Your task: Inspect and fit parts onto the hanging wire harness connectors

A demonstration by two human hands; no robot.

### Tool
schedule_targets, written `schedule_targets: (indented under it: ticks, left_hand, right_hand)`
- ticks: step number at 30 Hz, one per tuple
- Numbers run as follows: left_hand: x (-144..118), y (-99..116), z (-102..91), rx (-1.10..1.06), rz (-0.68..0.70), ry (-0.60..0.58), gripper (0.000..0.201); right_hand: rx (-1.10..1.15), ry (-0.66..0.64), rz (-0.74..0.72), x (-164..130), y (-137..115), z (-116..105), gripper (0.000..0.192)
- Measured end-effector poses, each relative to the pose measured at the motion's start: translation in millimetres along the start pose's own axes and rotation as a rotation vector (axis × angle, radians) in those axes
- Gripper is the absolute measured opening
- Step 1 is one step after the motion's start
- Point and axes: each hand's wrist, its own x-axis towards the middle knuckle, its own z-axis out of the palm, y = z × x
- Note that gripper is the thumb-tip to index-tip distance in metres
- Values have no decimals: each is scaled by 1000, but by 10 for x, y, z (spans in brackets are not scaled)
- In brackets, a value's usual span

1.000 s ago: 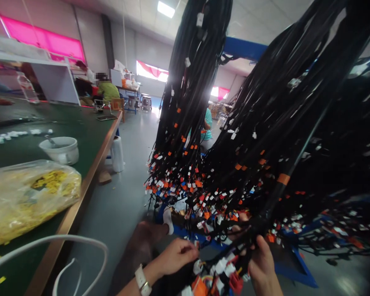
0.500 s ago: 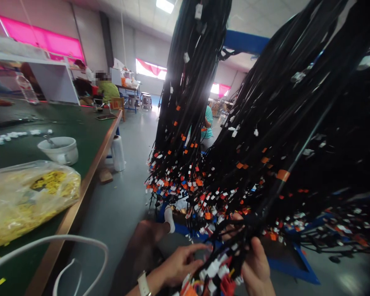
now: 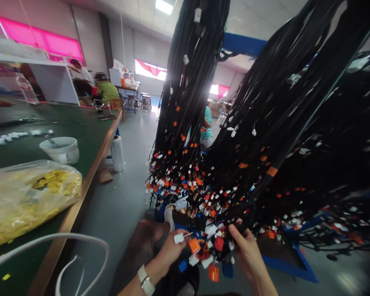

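Observation:
Thick bundles of black wire harnesses (image 3: 197,70) hang in front of me, their lower ends crowded with white, orange, red and blue connectors. My left hand (image 3: 172,248), with a watch on the wrist, pinches a white connector (image 3: 179,238) on a thin wire. To its right, my right hand (image 3: 246,246) closes its fingers around the black wires of one bundle end. Between both hands dangle an orange connector (image 3: 213,272), a red connector (image 3: 219,243) and several white ones. The right hand's fingertips are partly hidden by the wires.
On the left, a green-topped table (image 3: 92,142) carries a bag of yellow pieces (image 3: 54,183), a white cup (image 3: 61,151) and white connectors. A white hose (image 3: 80,236) curves at lower left. Below the harnesses is a blue frame (image 3: 302,263). People sit farther back.
The bundle end between my hands has spread, with its connectors hanging lower in view. My left hand has moved slightly left and now holds a white connector. My right hand has shifted its hold slightly.

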Motion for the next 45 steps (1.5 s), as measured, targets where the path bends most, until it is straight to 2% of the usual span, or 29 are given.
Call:
schedule_targets:
  ticks: [2, 4, 7, 13, 20, 24, 27, 29, 32, 36, 41, 45]
  left_hand:
    - [58, 58, -73, -232, -99, 165, 21]
    - [82, 126, -139, -396, -122, 204, 27]
    - [50, 242, -165, -563, -111, 148, 32]
    - [-161, 478, 0, -659, -125, -14, 18]
    - [-346, 593, 111, -747, -111, -221, 25]
    - [-380, 606, 134, -735, -107, -225, 23]
    - [-385, 612, 153, -689, -148, -172, 17]
    - [-388, 614, 166, -665, -181, -149, 17]
    - [-401, 616, 185, -648, -207, -138, 20]
    - [-412, 615, 194, -671, -180, -132, 23]
    - [-390, 580, 179, -712, -159, -125, 28]
    - [-374, 560, 177, -713, -151, -120, 26]
  right_hand:
    - [-169, -69, -54, 43, -29, -34, 32]
    - [-307, -115, -86, 80, -66, -65, 32]
    - [-348, -140, -80, 115, -84, -91, 31]
    - [-248, -190, -55, 75, -74, 15, 26]
    - [-100, -166, 4, -84, -114, 247, 40]
    - [-70, -230, -14, -110, -79, 221, 54]
    - [-171, -277, -47, -80, -49, 144, 52]
    - [-269, -247, -73, -47, -27, 92, 49]
    - [-386, -115, -103, 7, 18, 26, 52]
    - [-394, 56, -102, 78, 99, -69, 61]
    - [-446, 105, -144, 144, 147, -183, 61]
    - [-535, 118, -156, 137, 137, -189, 63]
